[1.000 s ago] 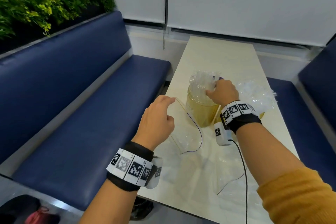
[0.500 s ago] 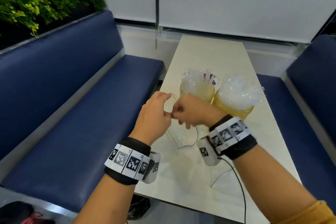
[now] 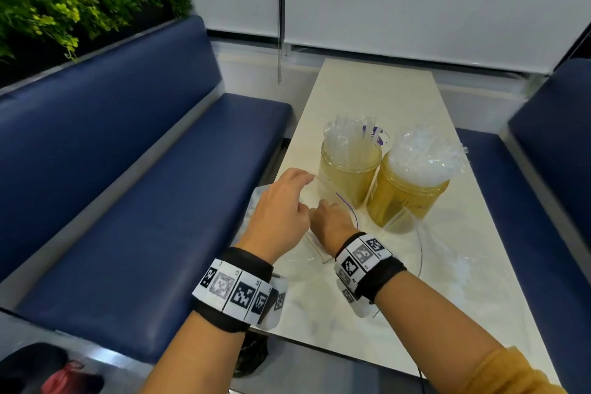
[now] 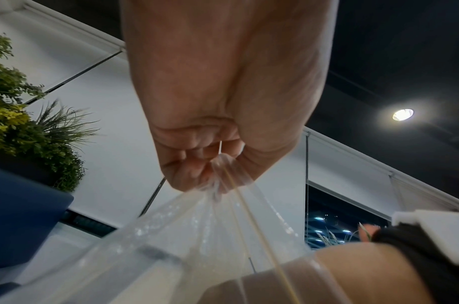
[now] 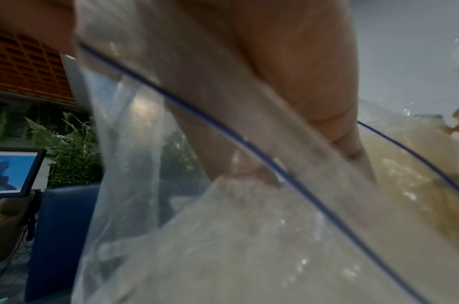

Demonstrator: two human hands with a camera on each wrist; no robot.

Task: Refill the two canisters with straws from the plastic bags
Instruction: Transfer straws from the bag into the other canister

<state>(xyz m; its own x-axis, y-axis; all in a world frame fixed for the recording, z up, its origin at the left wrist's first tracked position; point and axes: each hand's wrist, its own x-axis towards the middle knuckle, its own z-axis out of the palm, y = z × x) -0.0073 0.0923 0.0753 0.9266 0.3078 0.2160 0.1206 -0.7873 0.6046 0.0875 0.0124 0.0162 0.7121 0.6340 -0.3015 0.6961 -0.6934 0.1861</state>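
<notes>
Two amber cylindrical canisters [image 3: 350, 174] [image 3: 407, 198], stuffed with clear-wrapped straws [image 3: 422, 155], stand on the pale desk [image 3: 377, 99]. Left hand [image 3: 281, 208] pinches a crinkly transparent zip bag [image 3: 332, 211]; right hand [image 3: 332, 225] grips inside it.

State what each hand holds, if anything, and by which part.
The left hand pinches the clear plastic bag by its bunched top edge. The right hand is in the bag's mouth; its grip cannot be told.

my left hand [image 3: 281, 205] fingers curled tight pinching, right hand [image 3: 332, 224] tucked beside it at 3 o'clock, touching.
</notes>
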